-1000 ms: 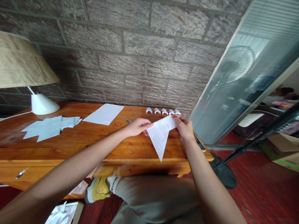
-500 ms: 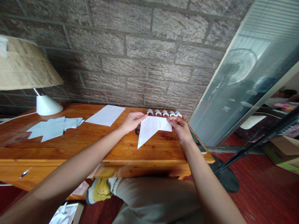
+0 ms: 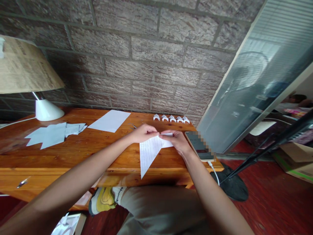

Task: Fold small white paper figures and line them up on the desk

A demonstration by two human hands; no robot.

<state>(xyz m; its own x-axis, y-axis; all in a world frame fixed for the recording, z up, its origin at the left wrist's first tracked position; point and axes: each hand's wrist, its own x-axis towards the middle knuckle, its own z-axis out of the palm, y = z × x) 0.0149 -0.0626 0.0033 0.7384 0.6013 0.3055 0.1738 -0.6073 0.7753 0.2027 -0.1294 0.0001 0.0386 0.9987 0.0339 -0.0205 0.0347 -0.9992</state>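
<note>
Both hands grip one folded sheet of paper (image 3: 150,151) above the front part of the wooden desk (image 3: 80,156). My left hand (image 3: 144,133) pinches its upper edge, fingers curled behind. My right hand (image 3: 178,141) pinches the same edge a little to the right, the thumbs nearly meeting. A long pointed flap hangs down to the left, and a shorter part sticks out under my right hand. Behind the hands, several small folded paper pieces (image 3: 171,119) stand in a row near the wall.
Left of the hands lie a blank paper sheet (image 3: 110,120) and a pile of cut papers (image 3: 50,135). A lamp with a white base (image 3: 49,110) stands at the far left. On the right, a tablet (image 3: 199,147) with a white cable (image 3: 215,173) lies near the desk edge.
Both hands have come closer together and lower, bringing the paper toward me and slightly left. More of the tablet shows now that my right hand has moved left.
</note>
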